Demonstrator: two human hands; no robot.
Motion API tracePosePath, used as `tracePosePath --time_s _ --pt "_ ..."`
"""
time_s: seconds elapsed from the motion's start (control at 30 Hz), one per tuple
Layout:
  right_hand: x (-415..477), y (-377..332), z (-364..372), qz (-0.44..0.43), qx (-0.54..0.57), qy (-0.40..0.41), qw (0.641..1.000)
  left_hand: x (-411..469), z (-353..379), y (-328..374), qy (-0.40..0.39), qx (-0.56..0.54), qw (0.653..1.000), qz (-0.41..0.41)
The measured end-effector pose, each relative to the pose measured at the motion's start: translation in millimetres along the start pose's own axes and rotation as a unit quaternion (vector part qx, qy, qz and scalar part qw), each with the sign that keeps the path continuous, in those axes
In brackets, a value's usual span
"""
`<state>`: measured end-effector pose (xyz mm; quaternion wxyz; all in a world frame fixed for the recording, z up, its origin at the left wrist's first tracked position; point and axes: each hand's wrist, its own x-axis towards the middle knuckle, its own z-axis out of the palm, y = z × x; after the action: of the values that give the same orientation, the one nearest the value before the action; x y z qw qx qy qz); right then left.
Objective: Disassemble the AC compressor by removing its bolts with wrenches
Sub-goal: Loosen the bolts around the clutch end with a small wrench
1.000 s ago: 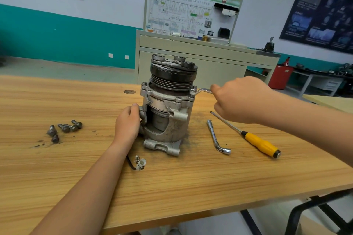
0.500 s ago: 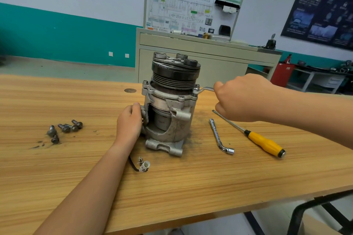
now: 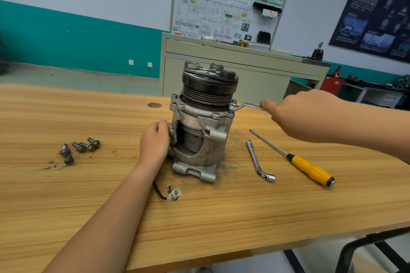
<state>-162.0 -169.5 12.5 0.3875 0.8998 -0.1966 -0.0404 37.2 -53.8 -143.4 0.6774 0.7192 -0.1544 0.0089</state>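
The AC compressor [image 3: 204, 131] stands upright in the middle of the wooden table [image 3: 221, 217], black pulley on top. My left hand [image 3: 155, 142] grips its lower left side. A silver wrench [image 3: 246, 106] sits on a bolt at the right edge of the compressor's flange, and my right hand [image 3: 304, 115] holds its handle, which runs off to the right. Several removed bolts [image 3: 79, 147] lie loose on the table to the left.
A second bent socket wrench [image 3: 258, 162] and a yellow-handled screwdriver [image 3: 310, 169] lie right of the compressor. A short black cable with a white connector [image 3: 173, 193] trails in front. A beige cabinet [image 3: 233, 75] stands behind the table. The table's front edge is near.
My right hand has drawn back to the right along the wrench, so more of its handle shows. My left hand stays on the compressor.
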Motion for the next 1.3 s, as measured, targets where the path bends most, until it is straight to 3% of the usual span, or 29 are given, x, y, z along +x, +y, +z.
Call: tracePosePath --time_s 0.13,0.57,0.93,1.17,1.3 --pt "-1 2 -5 -0.011 0.002 0.045 0.999 0 0 1 0.004 0.007 1.000 0.007" --pt "-7 0 -14 -0.036 -0.009 -0.009 0.999 1 -1 0 -0.006 0.007 1.000 0.005" --pt "-8 3 -1 -0.070 0.017 0.037 0.997 0 -1 1 -0.007 -0.004 1.000 0.007" --pt "14 15 13 -0.048 -0.034 0.055 0.997 -1 -1 3 -0.007 0.003 1.000 0.010" --pt "39 3 30 -0.001 0.013 0.106 0.994 0 -1 2 -0.006 0.004 1.000 0.006"
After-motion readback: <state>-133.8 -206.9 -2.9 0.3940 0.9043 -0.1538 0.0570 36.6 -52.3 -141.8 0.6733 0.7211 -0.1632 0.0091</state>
